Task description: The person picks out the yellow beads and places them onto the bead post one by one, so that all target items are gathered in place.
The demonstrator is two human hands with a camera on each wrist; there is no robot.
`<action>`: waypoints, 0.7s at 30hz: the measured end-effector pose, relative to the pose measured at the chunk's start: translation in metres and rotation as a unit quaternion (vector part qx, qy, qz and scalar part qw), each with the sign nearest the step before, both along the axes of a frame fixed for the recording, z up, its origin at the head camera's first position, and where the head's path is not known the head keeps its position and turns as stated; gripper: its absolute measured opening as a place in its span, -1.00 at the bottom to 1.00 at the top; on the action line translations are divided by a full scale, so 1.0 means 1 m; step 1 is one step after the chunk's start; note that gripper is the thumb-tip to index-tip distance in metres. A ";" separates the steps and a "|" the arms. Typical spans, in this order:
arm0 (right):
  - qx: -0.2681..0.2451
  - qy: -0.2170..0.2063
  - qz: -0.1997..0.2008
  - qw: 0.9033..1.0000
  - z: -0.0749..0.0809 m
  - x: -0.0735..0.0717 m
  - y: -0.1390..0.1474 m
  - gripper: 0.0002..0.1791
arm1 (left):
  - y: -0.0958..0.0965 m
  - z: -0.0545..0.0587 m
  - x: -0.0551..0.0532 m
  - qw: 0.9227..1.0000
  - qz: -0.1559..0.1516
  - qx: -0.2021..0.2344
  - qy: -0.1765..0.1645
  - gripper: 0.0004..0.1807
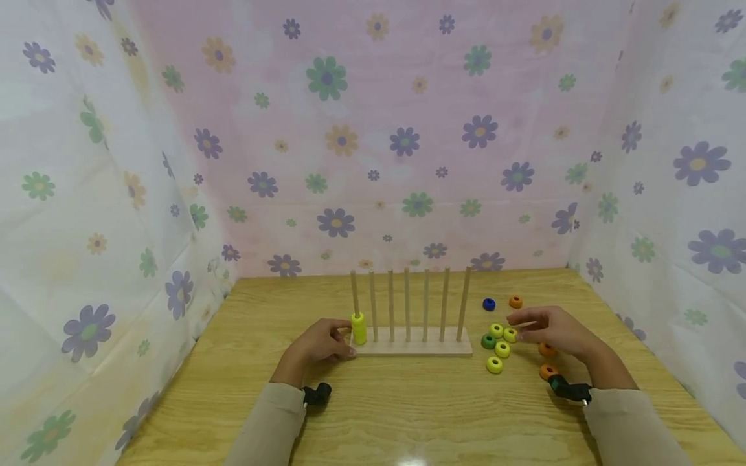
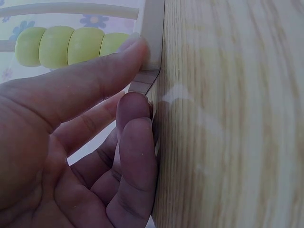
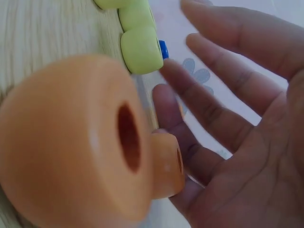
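yel bds (image 1: pixel 359 331) | orng bds (image 1: pixel 515 305) | grn bd (image 1: pixel 487 344) | blu bd (image 1: pixel 489 307) | pale-tan rack (image 1: pixel 410 351) | pink flwr-print bkdrp (image 1: pixel 379 158)

Flower-patterned cloth (image 1: pixel 373 97) on three sides of a wood-grained table (image 1: pixel 408 408).

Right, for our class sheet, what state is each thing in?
Rack: standing on the table
Leftmost peg: carrying four stacked yellow beads
Other six pegs: bare
Four loose yellow beads: off the rack
Green bead: loose
Blue bead: loose
Three orange beads: loose
Left hand: gripping the rack's left end
Right hand: fingers spread
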State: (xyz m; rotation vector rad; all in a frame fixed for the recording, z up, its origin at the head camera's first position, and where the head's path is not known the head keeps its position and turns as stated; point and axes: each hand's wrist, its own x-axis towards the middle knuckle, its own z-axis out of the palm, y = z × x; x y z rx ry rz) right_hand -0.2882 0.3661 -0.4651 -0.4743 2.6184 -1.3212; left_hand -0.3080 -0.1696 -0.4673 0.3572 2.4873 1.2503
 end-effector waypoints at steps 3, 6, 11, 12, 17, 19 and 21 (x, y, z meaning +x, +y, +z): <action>0.002 -0.007 0.015 1.000 -0.001 -0.001 0.000 -0.40 | 0.000 0.000 -0.001 1.000 -0.002 -0.001 0.001 -0.16; 0.007 -0.013 0.016 1.000 -0.003 -0.002 -0.001 -0.40 | -0.001 0.000 -0.003 1.000 -0.004 -0.003 0.002 -0.15; 0.027 -0.011 0.008 1.000 -0.004 -0.004 -0.002 -0.41 | -0.001 -0.002 -0.005 1.000 -0.001 -0.007 0.001 -0.15; 0.030 -0.012 0.005 0.999 -0.004 -0.004 -0.003 -0.41 | -0.001 -0.001 -0.005 1.000 0.000 -0.008 0.001 -0.15; 0.045 -0.015 -0.006 0.999 -0.005 -0.007 -0.005 -0.40 | -0.001 0.000 -0.005 1.000 0.001 -0.013 0.001 -0.15; 0.049 -0.015 -0.008 0.999 -0.006 -0.007 -0.006 -0.39 | -0.001 -0.001 -0.005 1.000 0.001 -0.014 -0.001 -0.15; 0.051 -0.017 -0.008 0.999 -0.006 -0.007 -0.006 -0.39 | -0.001 -0.001 -0.004 1.000 0.000 -0.013 -0.002 -0.15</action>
